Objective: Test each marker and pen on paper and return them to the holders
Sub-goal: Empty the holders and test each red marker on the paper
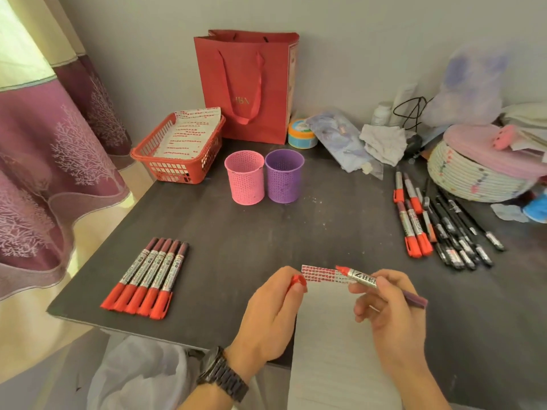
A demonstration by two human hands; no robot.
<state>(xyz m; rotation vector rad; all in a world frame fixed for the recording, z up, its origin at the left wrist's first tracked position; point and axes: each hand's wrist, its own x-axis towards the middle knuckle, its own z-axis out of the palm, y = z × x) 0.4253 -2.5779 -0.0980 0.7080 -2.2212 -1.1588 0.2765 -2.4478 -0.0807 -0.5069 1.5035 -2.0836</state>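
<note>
My right hand (390, 309) grips an uncapped red marker (362, 278), tip pointing left over the top of a white paper sheet (334, 344) marked with rows of red strokes. My left hand (272, 312) pinches the marker's red cap (297, 282) just left of the tip. Several capped red markers (145, 279) lie in a row at the left of the dark table (266, 238). More red markers (413, 220) and black pens (461, 232) lie at the right. A pink holder (245, 177) and a purple holder (284, 176) stand side by side at the back centre.
A red basket (177, 149) with marked paper sits at the back left. A red gift bag (247, 84) stands against the wall. A woven basket with a pink lid (476, 170), a cloth, a small tub and other clutter fill the back right. Curtains hang at the left.
</note>
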